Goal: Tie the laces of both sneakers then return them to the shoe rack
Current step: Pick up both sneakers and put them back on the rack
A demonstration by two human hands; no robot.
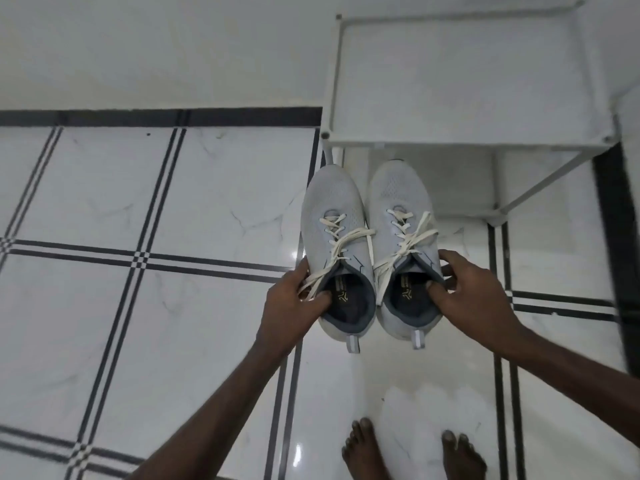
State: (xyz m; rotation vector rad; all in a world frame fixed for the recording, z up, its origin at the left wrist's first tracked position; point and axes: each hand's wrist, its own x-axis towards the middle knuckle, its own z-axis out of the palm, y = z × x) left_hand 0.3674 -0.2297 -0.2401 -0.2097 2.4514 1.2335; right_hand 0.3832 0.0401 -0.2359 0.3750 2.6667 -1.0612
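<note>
Grips [289, 296] [467, 289] on sneakers [370, 251], rack [332, 98] ahead

Glossy white marble floor [86, 202], black grid lines [138, 261], plain, perhaps off-white wall [156, 46]

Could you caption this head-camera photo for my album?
Left hand and right hand carry two grey sneakers toward a white shoe rack.

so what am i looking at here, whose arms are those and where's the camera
The camera sits on a person's head, looking down, so the arms are their own. The left hand grips the left sneaker by its collar, and the right hand grips the right sneaker the same way. Both pairs of laces look tied. The white frame ahead is the shoe rack, standing on a tiled floor. Their bare feet show at the bottom.
</note>
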